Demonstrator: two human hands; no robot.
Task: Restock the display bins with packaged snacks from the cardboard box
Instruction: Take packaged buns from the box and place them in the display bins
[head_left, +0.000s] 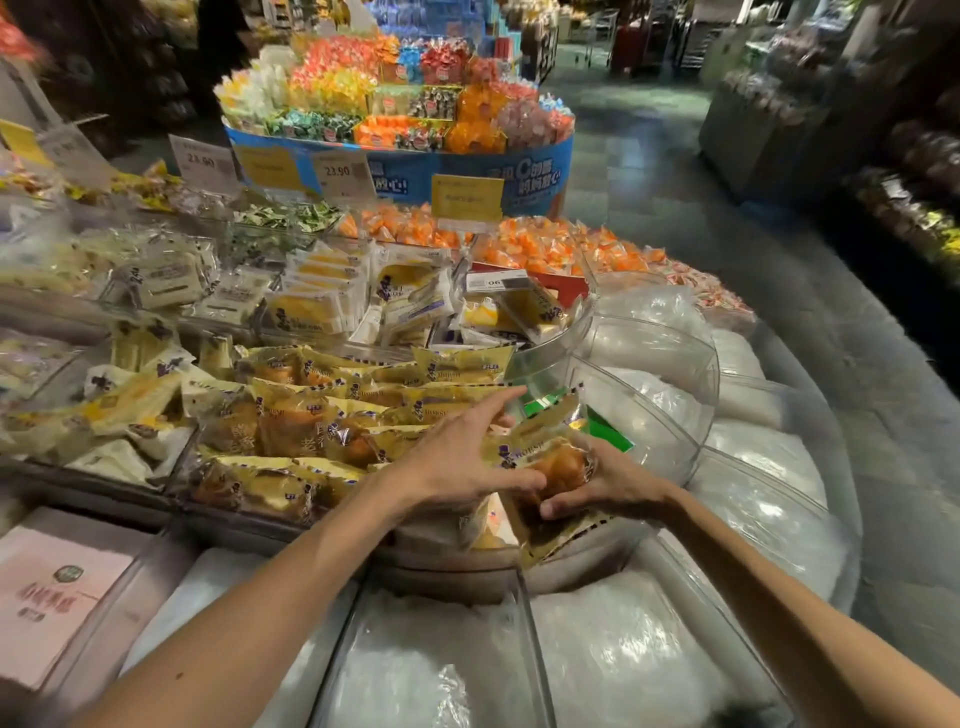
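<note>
Snack packet (551, 460), a yellow-wrapped bun, sits just right of the frame's centre at the near right end of the display bin (249, 522). The right grip (608, 486) has its fingers and thumb curled round the packet's lower end. The left grip (462, 457) lies spread with fingers straight across the neighbouring yellow packets (311, 426), touching the held packet's left side.

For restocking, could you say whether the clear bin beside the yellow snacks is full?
Nearly empty: the bin holds just some green packs.
</note>
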